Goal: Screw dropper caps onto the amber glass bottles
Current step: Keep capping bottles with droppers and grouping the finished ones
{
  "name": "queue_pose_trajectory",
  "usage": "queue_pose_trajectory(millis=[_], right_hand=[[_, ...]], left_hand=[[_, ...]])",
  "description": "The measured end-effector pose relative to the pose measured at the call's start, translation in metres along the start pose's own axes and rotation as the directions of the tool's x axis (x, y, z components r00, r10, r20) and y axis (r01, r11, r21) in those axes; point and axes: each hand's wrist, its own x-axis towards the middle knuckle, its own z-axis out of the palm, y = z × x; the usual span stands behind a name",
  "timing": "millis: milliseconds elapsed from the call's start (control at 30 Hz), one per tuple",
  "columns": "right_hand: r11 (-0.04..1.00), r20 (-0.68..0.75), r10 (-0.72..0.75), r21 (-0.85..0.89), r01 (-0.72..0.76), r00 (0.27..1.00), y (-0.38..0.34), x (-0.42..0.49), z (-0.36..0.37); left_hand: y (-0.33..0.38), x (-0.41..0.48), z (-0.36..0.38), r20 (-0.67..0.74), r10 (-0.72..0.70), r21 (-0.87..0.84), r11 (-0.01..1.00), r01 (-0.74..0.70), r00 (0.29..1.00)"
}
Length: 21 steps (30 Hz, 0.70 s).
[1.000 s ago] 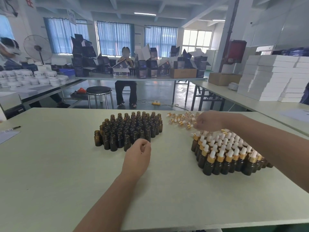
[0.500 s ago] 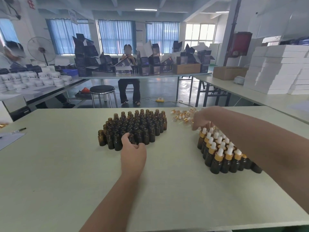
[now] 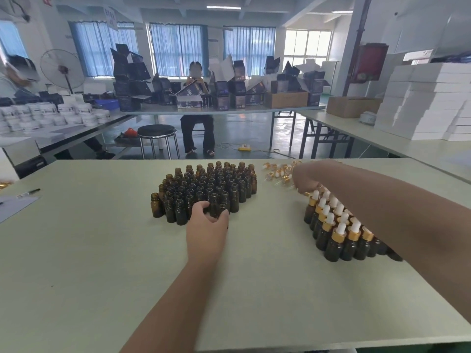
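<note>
Several open amber bottles stand packed together at the middle of the pale table. My left hand reaches their front row, with thumb and fingers curled round one amber bottle. Loose dropper caps with gold collars lie at the far right. My right hand hovers at the edge of that pile, fingers curled down on a dropper cap whose gold end peeks out below. Capped bottles with white bulbs stand in rows under my right forearm, which hides part of them.
A pen and a sheet of paper lie at the table's left edge. Beyond the far edge are a round stool, a seated person at another table and stacks of white boxes at the right.
My left hand has moved forward from the bare table to the front row and closed round a bottle. My right hand has drawn back slightly from the cap pile towards the capped bottles.
</note>
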Motion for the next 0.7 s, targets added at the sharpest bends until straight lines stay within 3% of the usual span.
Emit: queue_pose_trajectory(millis=[167, 300, 400, 467, 567, 700], right_hand=[[0.985, -0.232, -0.119, 0.095, 0.145, 0.965, -0.004, -0.01, -0.033], [0.902, -0.496, -0.187, 0.255, 0.348, 0.848, -0.02, -0.034, -0.054], [0.736, -0.673, -0.161, 0.405, 0.542, 0.722, -0.036, -0.059, -0.052], [0.569, -0.747, -0.08, 0.509, 0.646, 0.66, -0.051, -0.075, -0.041], [0.364, -0.789, 0.055, 0.586, 0.724, 0.611, -0.073, -0.087, -0.016], [0.241, -0.793, 0.202, 0.609, 0.755, 0.575, -0.098, -0.081, 0.017]], left_hand=[[0.0, -0.001, 0.001, 0.052, 0.046, 0.056, 0.997, -0.049, 0.998], [0.001, -0.004, -0.001, 0.058, 0.086, 0.075, 0.993, -0.09, 0.995], [0.004, -0.006, 0.0, 0.079, 0.133, 0.103, 0.985, -0.141, 0.988], [0.005, -0.006, 0.001, 0.093, 0.174, 0.127, 0.974, -0.185, 0.98], [0.004, -0.007, 0.004, 0.098, 0.26, 0.129, 0.954, -0.271, 0.961], [0.002, -0.01, 0.005, 0.156, 0.276, 0.042, 0.958, -0.285, 0.948]])
